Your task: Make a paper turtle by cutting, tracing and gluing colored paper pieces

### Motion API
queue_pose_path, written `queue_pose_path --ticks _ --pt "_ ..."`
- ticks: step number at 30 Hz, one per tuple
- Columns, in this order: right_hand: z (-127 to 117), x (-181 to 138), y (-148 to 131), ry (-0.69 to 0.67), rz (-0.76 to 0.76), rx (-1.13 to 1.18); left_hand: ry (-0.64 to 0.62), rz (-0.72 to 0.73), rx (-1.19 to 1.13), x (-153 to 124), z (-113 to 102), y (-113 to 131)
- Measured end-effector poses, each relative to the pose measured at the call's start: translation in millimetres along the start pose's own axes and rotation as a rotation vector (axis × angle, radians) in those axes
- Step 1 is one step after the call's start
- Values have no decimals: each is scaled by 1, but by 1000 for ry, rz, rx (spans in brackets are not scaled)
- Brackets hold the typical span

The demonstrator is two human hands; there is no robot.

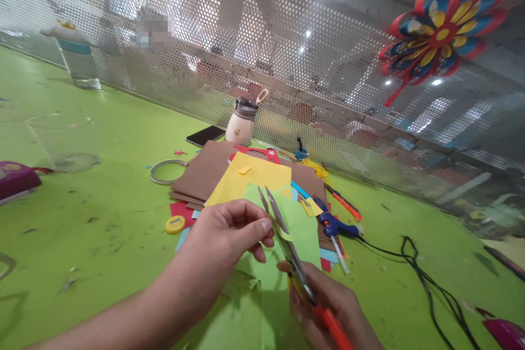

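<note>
My left hand point(229, 238) is closed in a pinch on a small light green paper strip point(286, 235), whose far end curls by the scissors. Scissors point(296, 262) with orange-red handles are gripped in my right hand point(328, 298). Their blades point up and away, slightly parted, and cross the strip close to my left fingertips. I cannot tell whether the blades are cutting it. Beneath both hands lie light green paper sheets point(307, 243). A yellow sheet point(266, 175) with a small yellow scrap rests further back on a stack of brown paper point(205, 167).
On the right, a blue glue gun point(338, 227) trails a black cord point(422, 273). A bottle point(240, 126) and phone point(205, 135) stand behind the papers. Leftward are a tape ring point(168, 171), yellow disc point(175, 224) and clear cup point(61, 145). A perforated screen point(287, 65) borders the table.
</note>
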State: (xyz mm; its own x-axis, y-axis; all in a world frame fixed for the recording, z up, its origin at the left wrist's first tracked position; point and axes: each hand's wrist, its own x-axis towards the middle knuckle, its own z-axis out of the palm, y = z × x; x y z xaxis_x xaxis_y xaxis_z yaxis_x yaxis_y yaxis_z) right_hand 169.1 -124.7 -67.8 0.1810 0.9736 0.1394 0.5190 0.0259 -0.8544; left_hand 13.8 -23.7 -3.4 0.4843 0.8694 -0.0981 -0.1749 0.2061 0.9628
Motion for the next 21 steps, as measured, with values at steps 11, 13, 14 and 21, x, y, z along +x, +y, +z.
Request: queue_pose_path --ticks 11,13,14,21 --pt "5 1 12 -5 -5 85 12 0 6 -1 0 -1" --pt "6 1 12 -6 12 101 9 0 2 -1 0 -1" --pt "6 1 11 -1 21 93 7 -1 -2 0 0 -1" --pt "6 -1 5 22 55 86 5 1 -17 -1 0 -4"
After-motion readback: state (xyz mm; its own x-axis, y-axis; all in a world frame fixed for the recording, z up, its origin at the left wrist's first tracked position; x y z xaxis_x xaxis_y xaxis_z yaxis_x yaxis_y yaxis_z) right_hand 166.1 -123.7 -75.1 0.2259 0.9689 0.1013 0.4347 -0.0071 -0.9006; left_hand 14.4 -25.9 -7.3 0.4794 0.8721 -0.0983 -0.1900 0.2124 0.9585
